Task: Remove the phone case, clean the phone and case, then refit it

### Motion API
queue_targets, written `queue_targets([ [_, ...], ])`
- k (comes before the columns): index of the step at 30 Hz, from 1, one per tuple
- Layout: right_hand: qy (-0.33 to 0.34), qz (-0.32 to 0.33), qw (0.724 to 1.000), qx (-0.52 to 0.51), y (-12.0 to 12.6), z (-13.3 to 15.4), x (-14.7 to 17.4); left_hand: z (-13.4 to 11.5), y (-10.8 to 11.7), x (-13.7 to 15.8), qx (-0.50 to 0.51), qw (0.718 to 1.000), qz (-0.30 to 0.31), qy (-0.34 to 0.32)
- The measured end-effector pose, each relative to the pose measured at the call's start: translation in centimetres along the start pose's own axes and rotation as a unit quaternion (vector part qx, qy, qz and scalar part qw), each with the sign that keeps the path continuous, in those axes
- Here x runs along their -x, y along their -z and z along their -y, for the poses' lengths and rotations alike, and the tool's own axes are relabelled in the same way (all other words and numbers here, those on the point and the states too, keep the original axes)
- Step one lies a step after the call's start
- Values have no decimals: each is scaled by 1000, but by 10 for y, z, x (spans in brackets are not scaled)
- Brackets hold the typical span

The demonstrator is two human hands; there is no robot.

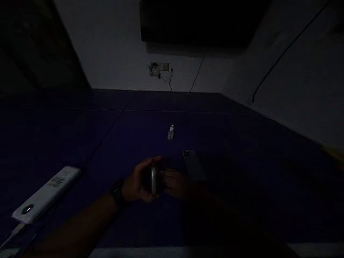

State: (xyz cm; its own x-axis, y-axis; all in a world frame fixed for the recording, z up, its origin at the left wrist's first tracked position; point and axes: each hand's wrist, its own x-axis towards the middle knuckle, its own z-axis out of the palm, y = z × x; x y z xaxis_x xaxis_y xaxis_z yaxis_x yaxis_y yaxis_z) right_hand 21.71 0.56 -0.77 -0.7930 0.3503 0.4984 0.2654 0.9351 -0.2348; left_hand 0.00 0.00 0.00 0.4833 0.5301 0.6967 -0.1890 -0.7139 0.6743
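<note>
In the dim light my left hand (139, 181), with a dark watch on its wrist, curls around a roundish object with a pale shiny rim (153, 181). Its kind is too dark to make out. From the other side my right hand (173, 182) meets the same object, fingers bent in and pressed against it; shadow covers much of this hand. Close to its right lies a phone (194, 165), back side up with its cameras showing. Beyond both hands stands a small clear bottle with a white top (170, 133).
A long white device (51, 193) with a cable lies at the left on the dark blue table (145, 129). At the back, a socket panel (159, 68) with wires sits on the wall under a dark screen (199, 21). Another cable (290, 46) runs along the right wall.
</note>
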Motion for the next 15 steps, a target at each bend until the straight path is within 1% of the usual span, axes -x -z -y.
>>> queue_targets([
  [3,-24,14,999,39,8,-2,-2,-9,2,-4,-6,1000,12,22],
  [5,-32,22,997,72,11,-5,-2,-13,3,-6,-19,999,24,15],
  [7,-29,31,994,104,12,-9,-2,-16,3,-8,-22,999,40,17],
  [10,-11,44,989,141,10,-16,-1,-16,0,-10,15,997,52,56],
  [11,-8,45,987,152,9,-18,0,-15,-1,-10,29,996,50,71],
  [15,-14,54,981,188,6,-20,0,-8,-2,-10,50,990,7,133],
])
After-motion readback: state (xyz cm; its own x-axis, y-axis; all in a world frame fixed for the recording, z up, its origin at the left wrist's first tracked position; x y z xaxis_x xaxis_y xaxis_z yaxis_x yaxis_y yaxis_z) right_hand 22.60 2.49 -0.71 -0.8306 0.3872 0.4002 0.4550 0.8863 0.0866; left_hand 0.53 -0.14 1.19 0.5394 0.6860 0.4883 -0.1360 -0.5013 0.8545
